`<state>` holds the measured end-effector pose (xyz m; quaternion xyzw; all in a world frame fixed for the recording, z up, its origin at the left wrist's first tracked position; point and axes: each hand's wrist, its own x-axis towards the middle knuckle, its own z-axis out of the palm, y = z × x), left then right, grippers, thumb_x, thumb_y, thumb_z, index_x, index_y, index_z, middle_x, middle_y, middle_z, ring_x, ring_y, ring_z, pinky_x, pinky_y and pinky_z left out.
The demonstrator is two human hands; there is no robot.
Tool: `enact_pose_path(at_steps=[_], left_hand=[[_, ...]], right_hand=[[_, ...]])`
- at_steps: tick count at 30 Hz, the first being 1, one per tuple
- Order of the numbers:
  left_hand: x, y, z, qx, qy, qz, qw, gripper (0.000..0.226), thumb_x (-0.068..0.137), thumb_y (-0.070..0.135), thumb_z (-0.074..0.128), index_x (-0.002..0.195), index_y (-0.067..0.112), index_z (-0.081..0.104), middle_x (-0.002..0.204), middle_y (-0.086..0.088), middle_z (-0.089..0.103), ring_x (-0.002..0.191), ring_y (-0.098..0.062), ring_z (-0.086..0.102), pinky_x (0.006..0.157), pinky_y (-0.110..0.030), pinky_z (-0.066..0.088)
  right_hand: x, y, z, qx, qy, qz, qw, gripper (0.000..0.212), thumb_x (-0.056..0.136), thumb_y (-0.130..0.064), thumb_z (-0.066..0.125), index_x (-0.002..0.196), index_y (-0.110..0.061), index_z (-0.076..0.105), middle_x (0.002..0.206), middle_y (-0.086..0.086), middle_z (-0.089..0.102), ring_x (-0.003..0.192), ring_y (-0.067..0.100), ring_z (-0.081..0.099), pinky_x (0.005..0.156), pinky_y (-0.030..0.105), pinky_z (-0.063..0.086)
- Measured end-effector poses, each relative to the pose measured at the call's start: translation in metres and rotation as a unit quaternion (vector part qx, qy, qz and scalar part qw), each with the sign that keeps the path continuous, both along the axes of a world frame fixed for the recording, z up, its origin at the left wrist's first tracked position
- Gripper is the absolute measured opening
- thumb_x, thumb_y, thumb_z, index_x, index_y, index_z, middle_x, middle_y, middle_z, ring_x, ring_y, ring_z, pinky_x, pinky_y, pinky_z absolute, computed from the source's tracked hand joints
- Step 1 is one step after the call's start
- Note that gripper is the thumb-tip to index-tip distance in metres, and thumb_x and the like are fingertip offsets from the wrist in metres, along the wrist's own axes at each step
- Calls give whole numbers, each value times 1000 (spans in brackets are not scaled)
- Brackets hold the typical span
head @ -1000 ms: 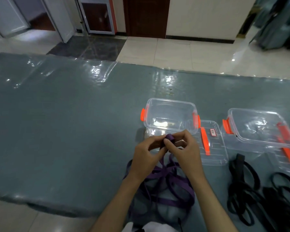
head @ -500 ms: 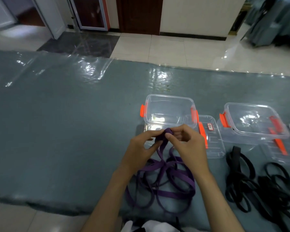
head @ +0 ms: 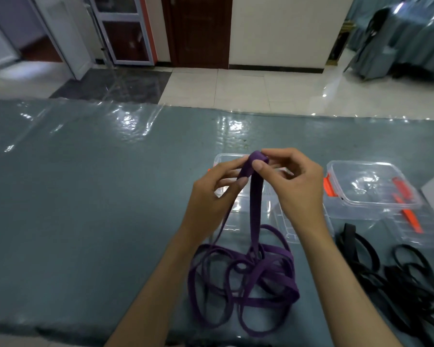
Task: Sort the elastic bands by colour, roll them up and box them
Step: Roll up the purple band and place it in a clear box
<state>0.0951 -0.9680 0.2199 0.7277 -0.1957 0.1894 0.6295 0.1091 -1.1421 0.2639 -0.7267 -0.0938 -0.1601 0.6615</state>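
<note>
Here, both hands (head: 256, 186) pinch the purple band (head: 256, 196), hanging vertically.

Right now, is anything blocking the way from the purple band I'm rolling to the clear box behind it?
Nothing visible does. Both hands, left hand and right hand, hold the purple band up just in front of the open clear box, which has no lid on it.

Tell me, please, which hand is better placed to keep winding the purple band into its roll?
The right hand, probably: its fingertips pinch the small roll at the top of the purple band, while the left hand holds the strand just below, feeding it.
</note>
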Motion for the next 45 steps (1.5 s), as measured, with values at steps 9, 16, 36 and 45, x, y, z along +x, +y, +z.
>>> enact_pose_path(at_steps=[9, 16, 36, 45], left_hand=[[8, -10, -4, -126, 84, -29, 988, 42, 92, 15, 80, 129, 32, 69, 122, 1, 77, 111, -21, 75, 93, -27, 59], [-4, -12, -47, -38, 114, 11, 993, 41, 90, 13, 82, 130, 18, 73, 117, 6, 79, 106, -14, 77, 92, -32, 62], [-19, -34, -66, -134, 124, 97, 978, 17, 93, 13, 79, 108, 20, 79, 112, 5, 79, 109, -21, 75, 92, -25, 59], [-19, -30, -71, -154, 135, 60, 977, 25, 93, 20, 79, 118, 20, 78, 116, -3, 78, 112, -28, 74, 96, -39, 61]], right_hand=[[5, 11, -7, 70, 83, 8, 994, 21, 85, -28, 87, 94, -14, 74, 89, 8, 79, 83, 28, 78, 75, 47, 66], [-6, 5, -33, 69, 192, -6, 979, 25, 88, -17, 85, 91, 1, 68, 86, 18, 73, 78, 32, 78, 64, 36, 65], [-19, -6, -72, 208, 339, 95, 913, 26, 94, -18, 74, 114, -2, 76, 105, 17, 80, 99, 29, 79, 80, 27, 63], [-18, 1, -80, 255, 322, 123, 904, 37, 90, -20, 74, 124, -4, 75, 118, 18, 78, 112, 31, 76, 89, 31, 63]])
